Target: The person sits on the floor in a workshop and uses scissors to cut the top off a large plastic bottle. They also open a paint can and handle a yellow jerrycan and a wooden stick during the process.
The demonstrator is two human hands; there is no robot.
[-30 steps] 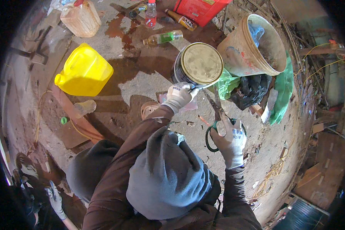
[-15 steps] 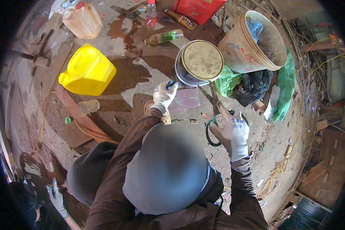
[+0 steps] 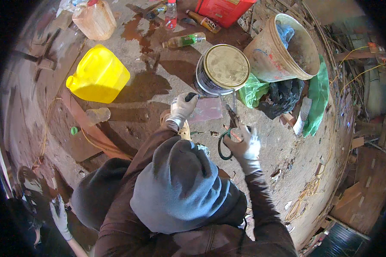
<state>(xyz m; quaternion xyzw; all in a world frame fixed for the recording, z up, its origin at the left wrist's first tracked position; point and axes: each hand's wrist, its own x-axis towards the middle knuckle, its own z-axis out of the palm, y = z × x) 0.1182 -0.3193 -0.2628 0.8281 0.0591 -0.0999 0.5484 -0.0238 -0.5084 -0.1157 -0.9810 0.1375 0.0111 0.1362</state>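
My right hand, in a pale glove, is closed round the dark looped handles of a pair of scissors. Their spread blades point away from me, with the tips at the near base of a round paint can. This can has a dull gold lid and a dark side, and stands on the ground. Left of the blades, my left hand, gloved too, has bent fingers just short of the can's base. Something dark shows between thumb and fingers; whether it is an object or glove coating is unclear. A flat purplish piece lies between the hands.
A large dirty bucket leans right of the can, above green and black plastic bags. A yellow jug lies left; bottles lie beyond. Grey cloth covers the near middle. Another person's gloved hand shows lower left.
My right hand has shifted left and slightly farther from me with the scissors, whose blades now spread apart. My left hand has barely moved. The grey cloth shape has shifted a little.
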